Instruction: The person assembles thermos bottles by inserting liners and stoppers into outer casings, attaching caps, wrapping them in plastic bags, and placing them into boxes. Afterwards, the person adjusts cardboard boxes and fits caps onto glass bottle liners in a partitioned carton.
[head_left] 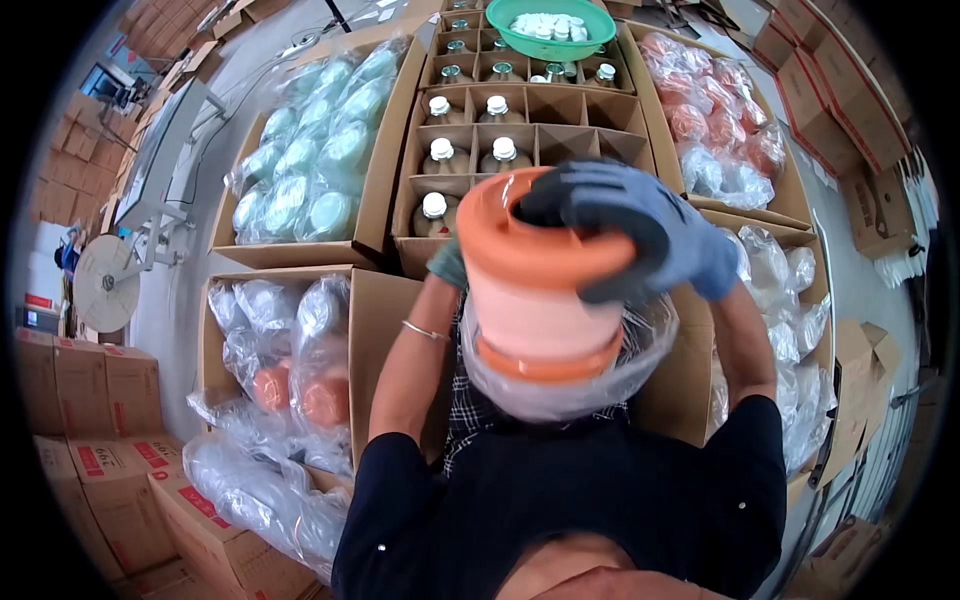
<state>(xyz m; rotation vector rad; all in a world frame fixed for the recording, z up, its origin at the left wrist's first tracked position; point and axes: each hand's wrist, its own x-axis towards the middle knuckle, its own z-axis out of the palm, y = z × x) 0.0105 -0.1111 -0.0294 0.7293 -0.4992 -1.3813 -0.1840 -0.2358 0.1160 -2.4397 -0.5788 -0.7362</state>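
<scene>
An orange and pale pink plastic container (545,310) stands in front of my chest, tilted a little, with a clear plastic bag (650,345) around its lower part. My right hand (635,225), in a blue-grey glove with dark fingertips, is blurred and curls over the orange top at its opening; what the fingers grip is too smeared to make out. My left hand (449,262), in a green glove, is at the container's left side, its fingers hidden behind it. Just beyond is a divided carton (525,95) with white-capped bottles (440,150).
A green basin (500,40) of white caps rests on the far carton. Cartons of bagged green (330,212), red (690,122) and clear (790,275) items flank me. At the near left, a carton holds bagged clear and orange pieces (325,400). Stacked boxes (110,390) stand farther left.
</scene>
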